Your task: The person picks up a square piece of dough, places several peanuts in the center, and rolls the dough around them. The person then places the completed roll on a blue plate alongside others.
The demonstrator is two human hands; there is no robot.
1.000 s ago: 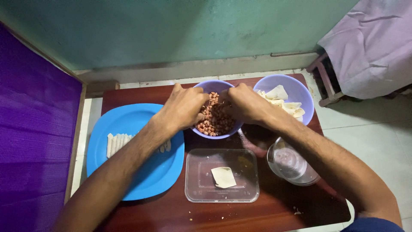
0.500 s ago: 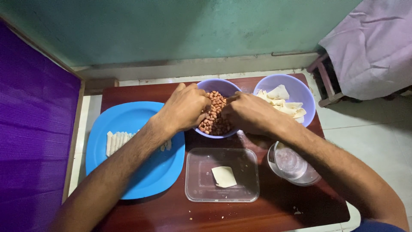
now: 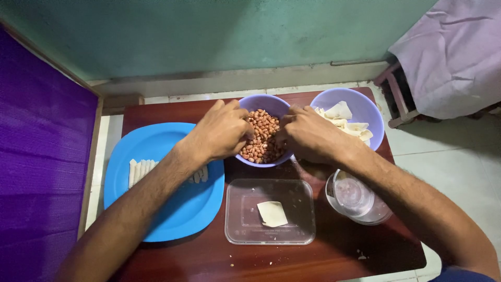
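Observation:
A lilac bowl [image 3: 267, 103] full of peanuts [image 3: 262, 137] stands at the middle back of a dark red table [image 3: 334, 250]. My left hand [image 3: 221, 130] rests on the bowl's left rim, fingers curled into the nuts. Opposite it, my right hand [image 3: 307, 134] is at the right rim, fingertips pinched among the peanuts. Whether either hand holds nuts is hidden by the fingers. A second lilac bowl [image 3: 365, 107] to the right holds pale folded wrappers [image 3: 345, 118].
A blue plate [image 3: 156, 214] at the left carries several thin white rolls [image 3: 140, 171]. In front lies a clear square container [image 3: 292, 232] with one pale sheet [image 3: 272, 213]. A clear round tub [image 3: 356, 197] sits at the right. A purple panel borders the left.
Both hands have stayed at the peanut bowl. The fingers have shifted slightly among the nuts, and the view has tilted a little.

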